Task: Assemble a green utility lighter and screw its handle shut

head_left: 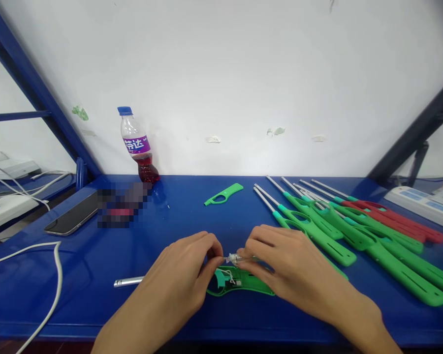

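Observation:
My right hand (280, 255) pinches a clear lighter fuel tank (235, 258) by its body, and its valve end points left. Thumb and forefinger of my left hand (192, 265) close at that tip, on a thin piece too small to make out. Just below both hands lies an opened green lighter shell (253, 281), inner side up. It has a teal trigger (220, 278) and thin white wire inside. From under my left hand sticks out a silver lighter tube (128, 281). Farther back on the blue table (184, 211) rests a loose green shell half (224, 194).
Several green lighters (313, 236) and red lighters (398, 221) lie piled on the right. A half-full drink bottle (136, 145) leans by the wall, near a phone (74, 214). A white cable (57, 275) crosses the left side. A power strip (421, 206) is at far right.

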Available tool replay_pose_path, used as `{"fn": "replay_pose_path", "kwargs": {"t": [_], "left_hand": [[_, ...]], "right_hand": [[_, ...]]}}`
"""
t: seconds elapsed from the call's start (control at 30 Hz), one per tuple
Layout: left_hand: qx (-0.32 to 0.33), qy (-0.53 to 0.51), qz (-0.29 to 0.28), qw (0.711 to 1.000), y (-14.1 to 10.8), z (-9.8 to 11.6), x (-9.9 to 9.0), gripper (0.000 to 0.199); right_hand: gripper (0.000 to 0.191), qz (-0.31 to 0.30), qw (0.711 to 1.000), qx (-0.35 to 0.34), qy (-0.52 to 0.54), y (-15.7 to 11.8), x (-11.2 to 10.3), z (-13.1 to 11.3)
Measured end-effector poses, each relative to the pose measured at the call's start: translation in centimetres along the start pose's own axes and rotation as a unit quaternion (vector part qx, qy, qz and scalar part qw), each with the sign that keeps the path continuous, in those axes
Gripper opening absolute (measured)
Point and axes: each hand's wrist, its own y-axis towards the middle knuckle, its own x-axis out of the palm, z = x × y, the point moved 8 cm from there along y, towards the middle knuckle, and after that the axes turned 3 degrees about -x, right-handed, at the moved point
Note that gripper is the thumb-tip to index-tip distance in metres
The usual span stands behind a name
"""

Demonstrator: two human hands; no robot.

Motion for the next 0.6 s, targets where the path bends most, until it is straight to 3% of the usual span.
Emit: {"fn": "replay_pose_path", "kwargs": {"t": [0.6], "left_hand": [[0.019,-0.014,0.004,1.000,0.04,0.36,0.27,0.020]], "right_hand": [[0.016,0.030,0.999,-0.033,-0.002,-0.08,-0.49,-0.45]]}}
